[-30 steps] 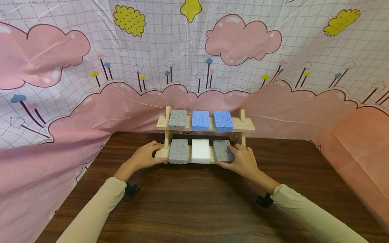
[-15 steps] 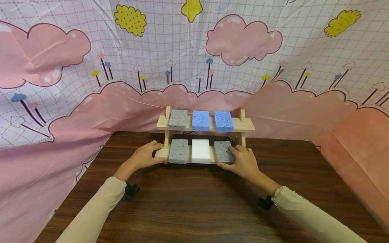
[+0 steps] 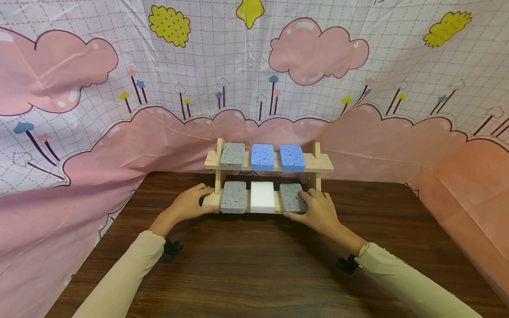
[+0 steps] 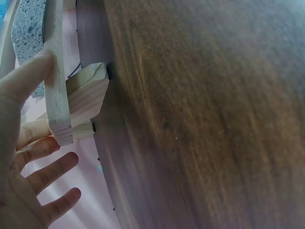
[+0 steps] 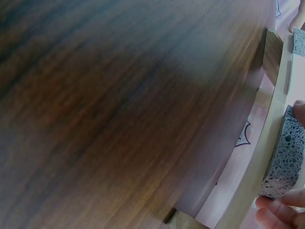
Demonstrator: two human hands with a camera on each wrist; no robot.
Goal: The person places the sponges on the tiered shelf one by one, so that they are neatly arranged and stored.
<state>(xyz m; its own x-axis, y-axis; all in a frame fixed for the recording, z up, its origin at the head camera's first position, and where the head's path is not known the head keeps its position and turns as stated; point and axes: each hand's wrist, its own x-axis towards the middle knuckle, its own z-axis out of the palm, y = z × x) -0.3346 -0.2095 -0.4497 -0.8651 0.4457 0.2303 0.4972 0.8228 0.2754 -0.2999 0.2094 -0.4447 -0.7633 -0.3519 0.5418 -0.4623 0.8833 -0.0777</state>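
A two-tier wooden rack [image 3: 319,163] stands at the back of the table with sponges on both tiers. My right hand [image 3: 319,210] holds the grey sponge [image 3: 292,197] at the right of the lower tier, thumb at its front and fingers on its right side. In the right wrist view, that porous sponge [image 5: 287,152] sits on the shelf between the thumb and fingers. My left hand [image 3: 186,205] grips the left end of the lower shelf [image 4: 57,95], thumb on the front edge. Its other fingers reach behind and under the board, two of them extended free.
A white sponge [image 3: 262,197] and another grey sponge [image 3: 233,197] share the lower tier. Above are a grey sponge [image 3: 233,156] and two blue sponges, left [image 3: 262,157] and right [image 3: 292,157]. A patterned cloth [image 3: 254,66] hangs behind the dark wooden table [image 3: 254,265].
My right hand and the grey sponge it holds have shifted very slightly to the right. The left hand and the rack keep their places.
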